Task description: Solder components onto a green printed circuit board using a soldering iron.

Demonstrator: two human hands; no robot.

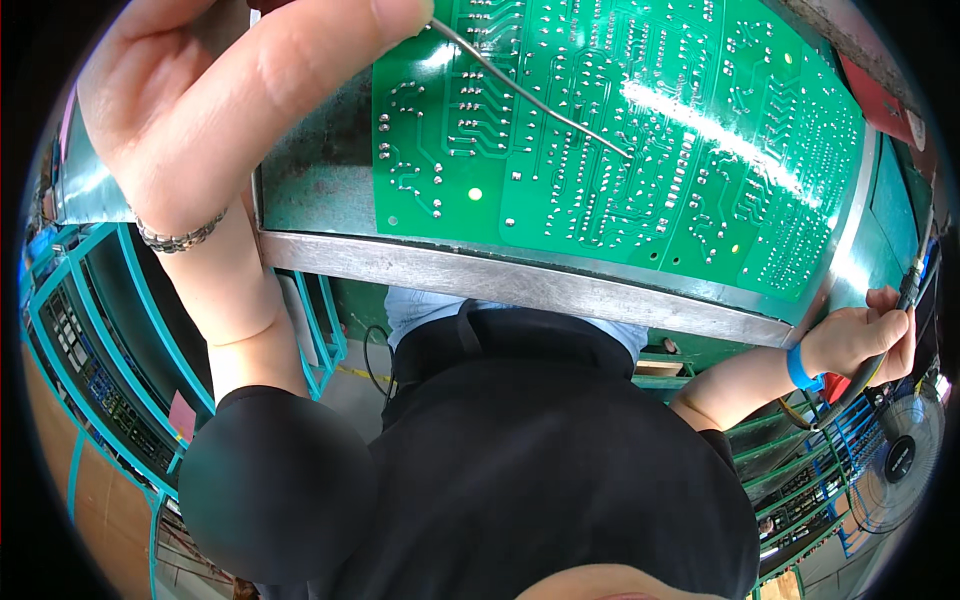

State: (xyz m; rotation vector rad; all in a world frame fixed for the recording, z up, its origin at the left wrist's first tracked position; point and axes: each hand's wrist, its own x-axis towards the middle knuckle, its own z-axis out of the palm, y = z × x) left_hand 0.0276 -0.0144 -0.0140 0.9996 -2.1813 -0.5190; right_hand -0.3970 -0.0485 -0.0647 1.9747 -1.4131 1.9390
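A large green circuit board (560,200), its solder joints facing up, lies in a metal-edged frame (500,285) in front of me. My left hand (220,100), with a beaded bracelet at the wrist, reaches over the board's left part. Its fingers are closed on a thin grey solder wire (530,98), whose far end is at the joints near the board's middle. At the right, past the frame's corner, my right hand (860,340) is wrapped round a soldering iron (908,290) with its slim shaft pointing up. A blue wrist strap (797,368) circles that wrist.
Teal metal racks (100,350) holding boards stand at the left. Green racking (800,490) and a fan (900,460) are at the lower right. The iron's cable (862,378) trails below my right hand. A red object (880,95) sits beyond the board's right edge.
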